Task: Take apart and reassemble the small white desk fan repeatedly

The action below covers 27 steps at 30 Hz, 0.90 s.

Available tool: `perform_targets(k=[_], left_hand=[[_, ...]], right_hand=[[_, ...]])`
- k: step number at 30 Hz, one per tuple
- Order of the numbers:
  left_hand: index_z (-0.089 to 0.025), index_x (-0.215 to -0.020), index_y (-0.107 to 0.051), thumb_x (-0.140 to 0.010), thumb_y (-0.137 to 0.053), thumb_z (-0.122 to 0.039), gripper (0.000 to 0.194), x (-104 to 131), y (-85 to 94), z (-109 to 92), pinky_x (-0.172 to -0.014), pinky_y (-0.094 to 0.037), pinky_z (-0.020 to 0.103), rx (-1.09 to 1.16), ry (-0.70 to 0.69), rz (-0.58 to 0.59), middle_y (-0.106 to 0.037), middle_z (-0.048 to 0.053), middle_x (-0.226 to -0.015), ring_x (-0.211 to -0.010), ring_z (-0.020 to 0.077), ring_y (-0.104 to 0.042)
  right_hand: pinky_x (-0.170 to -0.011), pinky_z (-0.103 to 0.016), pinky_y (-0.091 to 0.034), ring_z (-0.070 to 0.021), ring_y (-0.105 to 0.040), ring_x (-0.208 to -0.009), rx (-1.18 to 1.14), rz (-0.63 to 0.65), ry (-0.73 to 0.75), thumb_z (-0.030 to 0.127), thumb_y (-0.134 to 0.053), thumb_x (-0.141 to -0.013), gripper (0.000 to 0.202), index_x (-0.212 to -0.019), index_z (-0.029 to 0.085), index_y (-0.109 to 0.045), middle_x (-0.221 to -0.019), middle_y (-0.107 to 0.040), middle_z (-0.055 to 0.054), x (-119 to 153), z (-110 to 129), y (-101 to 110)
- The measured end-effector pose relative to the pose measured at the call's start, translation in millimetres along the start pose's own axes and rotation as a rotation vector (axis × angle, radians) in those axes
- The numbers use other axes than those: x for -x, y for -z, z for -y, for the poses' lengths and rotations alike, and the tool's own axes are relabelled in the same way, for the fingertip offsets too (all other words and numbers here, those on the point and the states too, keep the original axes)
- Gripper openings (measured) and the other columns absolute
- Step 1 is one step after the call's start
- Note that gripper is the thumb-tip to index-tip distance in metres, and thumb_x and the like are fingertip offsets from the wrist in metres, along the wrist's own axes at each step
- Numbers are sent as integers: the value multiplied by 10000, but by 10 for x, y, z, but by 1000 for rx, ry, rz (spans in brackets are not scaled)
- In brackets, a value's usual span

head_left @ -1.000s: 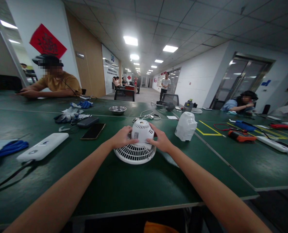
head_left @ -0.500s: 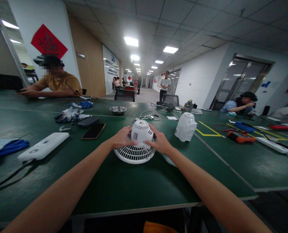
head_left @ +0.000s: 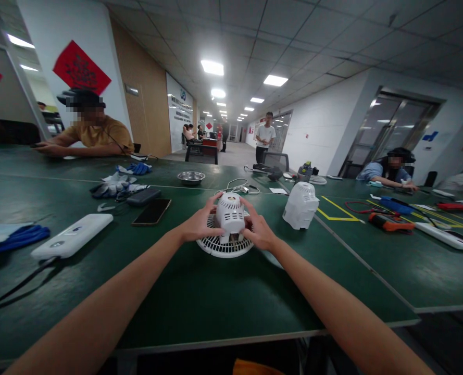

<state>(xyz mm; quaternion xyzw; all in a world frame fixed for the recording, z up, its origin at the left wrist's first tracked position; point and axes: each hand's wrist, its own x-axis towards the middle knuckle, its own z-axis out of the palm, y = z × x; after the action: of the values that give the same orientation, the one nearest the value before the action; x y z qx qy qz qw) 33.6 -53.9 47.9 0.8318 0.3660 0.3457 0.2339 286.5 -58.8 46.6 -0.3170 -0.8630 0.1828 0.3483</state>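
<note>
Between my two hands is a white slotted motor housing [head_left: 231, 212], upright over a round white fan grille [head_left: 224, 249] on the green table. My left hand [head_left: 203, 221] grips the housing's left side, fingers toward its top and thumb low. On the opposite side, my right hand [head_left: 259, 226] holds it the same way. Below the housing's near edge a gap shows, with something small and brownish inside that I cannot make out. To the right stands a separate white plastic cover [head_left: 300, 205], touched by neither hand.
Left of my hands lie a phone [head_left: 152, 212], a dark case [head_left: 144, 196] and a white power strip [head_left: 73, 237]. Behind are a metal bowl [head_left: 191, 178] and a white cable [head_left: 242, 185]. An orange multimeter [head_left: 391, 223] lies right. People sit at both sides.
The housing has been turned, so its labelled side faces away and side slots face me. The grille beneath has shifted slightly right and its visible rim has turned. Both hands keep their hold.
</note>
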Motion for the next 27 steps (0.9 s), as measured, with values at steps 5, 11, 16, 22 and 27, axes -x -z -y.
perform_targets(k=[5, 11, 16, 22, 27], left_hand=[[-255, -1539, -48, -642, -760, -443, 1160, 4, -41, -193, -1041, -369, 508, -118, -22, -40, -454, 183, -1439, -1232, 377, -527], [-225, -1472, -187, -655, -734, -409, 1000, 31, -27, -305, -914, -466, 454, -185, -34, -66, -543, 163, -1303, -1058, 331, -616], [-226, -1450, -178, -642, -740, -424, 1004, -24, -56, -175, -875, -481, 462, -215, -56, -82, -560, 145, -1233, -985, 310, -635], [-223, -1450, -181, -647, -743, -453, 1006, -48, -70, -115, -885, -476, 487, -227, -87, -85, -549, 154, -1257, -996, 322, -634], [-230, -1454, -188, -663, -741, -463, 993, -16, -30, -169, -907, -469, 492, -186, -78, -61, -538, 165, -1290, -1040, 334, -620]], right_hand=[[-615, -275, -454, -140, -524, -559, -39, -3, -4, 167, -584, -688, 850, -1475, 268, -278, -658, -598, 67, -18, -8, 15], [-605, -254, -431, -125, -512, -562, -65, 25, -28, 143, -606, -675, 863, -1465, 266, -280, -667, -596, 70, -27, 31, 25], [-603, -232, -416, -109, -505, -563, -92, 73, -61, 145, -631, -680, 907, -1477, 277, -219, -651, -555, 89, -51, 65, 59], [-605, -225, -418, -100, -509, -562, -105, 115, -87, 95, -637, -661, 953, -1479, 285, -186, -645, -524, 99, -73, 67, 92], [-617, -244, -435, -107, -515, -576, -105, 120, -81, 112, -655, -674, 954, -1481, 286, -177, -669, -540, 87, -71, 52, 95]])
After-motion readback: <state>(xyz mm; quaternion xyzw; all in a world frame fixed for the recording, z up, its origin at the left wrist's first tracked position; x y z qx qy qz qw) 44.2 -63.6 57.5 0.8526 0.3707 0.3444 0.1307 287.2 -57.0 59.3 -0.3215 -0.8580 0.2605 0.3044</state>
